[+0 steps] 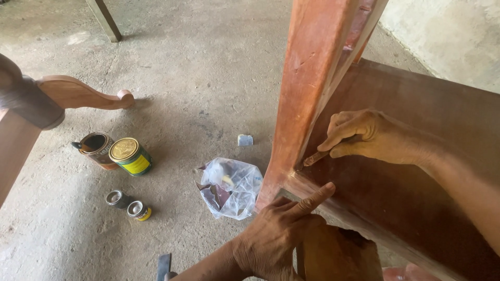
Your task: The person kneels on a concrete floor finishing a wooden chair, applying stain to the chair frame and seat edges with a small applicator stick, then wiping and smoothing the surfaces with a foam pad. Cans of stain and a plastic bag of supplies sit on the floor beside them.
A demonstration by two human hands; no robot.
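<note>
The scene is lit by soft, even daylight, brightest on the concrete floor [198, 67] at upper left and on the pale wall [453, 36] at upper right. Faint shadows are cast beside the cans [130, 156] and under the plastic bag [232, 187]. Mild glare is seen on the can lids. Focus is held throughout; slight wide-angle stretching is noticed toward the edges
</note>
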